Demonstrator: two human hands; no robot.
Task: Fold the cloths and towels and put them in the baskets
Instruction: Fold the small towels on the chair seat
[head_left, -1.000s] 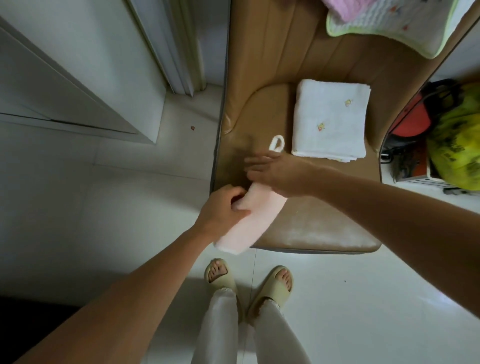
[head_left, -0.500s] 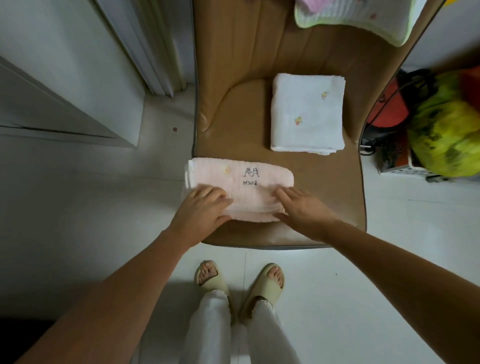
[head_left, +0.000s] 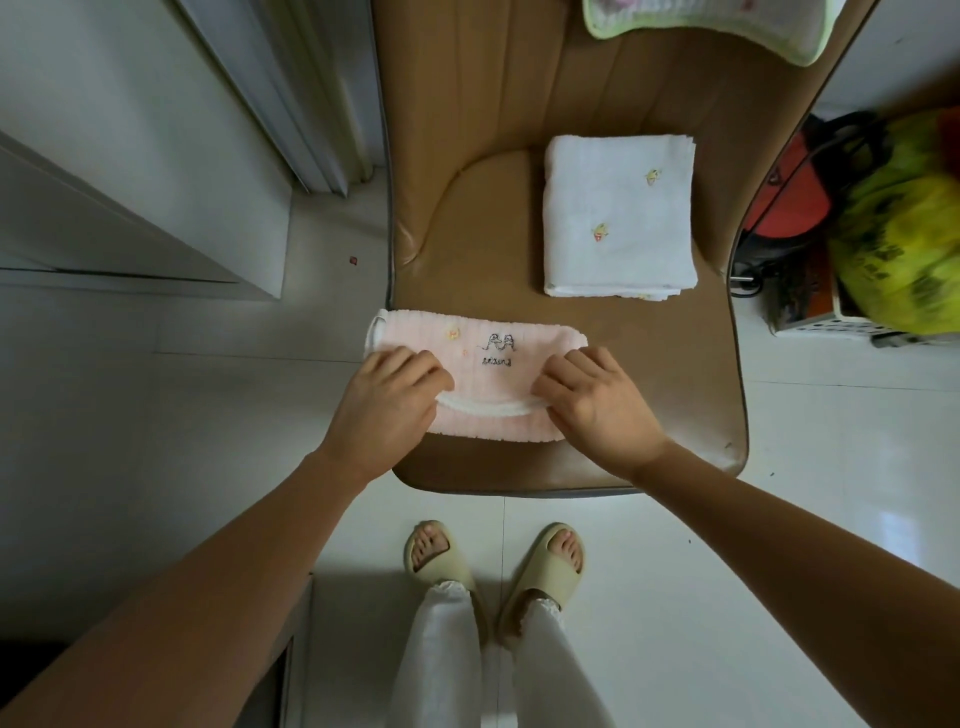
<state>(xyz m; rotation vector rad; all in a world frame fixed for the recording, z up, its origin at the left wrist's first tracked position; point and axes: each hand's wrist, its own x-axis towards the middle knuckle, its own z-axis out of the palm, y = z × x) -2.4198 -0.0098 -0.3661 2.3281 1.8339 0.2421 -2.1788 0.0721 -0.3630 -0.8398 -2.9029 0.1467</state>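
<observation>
A pink towel (head_left: 488, 364) with a small embroidered motif lies flat across the front of the brown chair seat (head_left: 467, 249), its left end hanging over the seat's edge. My left hand (head_left: 387, 405) pinches the towel's white-trimmed near edge on the left. My right hand (head_left: 597, 400) pinches the same edge on the right, and the trim sags between them. A folded white cloth (head_left: 618, 218) with tiny fruit prints sits farther back on the seat's right half. A green-edged quilted cloth (head_left: 727, 26) drapes over the chair back.
A white perforated basket (head_left: 852, 325) stands on the floor right of the chair, with a yellow-green bag (head_left: 904, 228) on it and a red object (head_left: 795, 192) behind. White cabinet and door frame are at left. My feet in slippers (head_left: 493, 556) are just before the chair.
The pink towel went from a bunched roll in my hands to lying spread on the seat. Both hands have since curled and lifted its near trimmed edge.
</observation>
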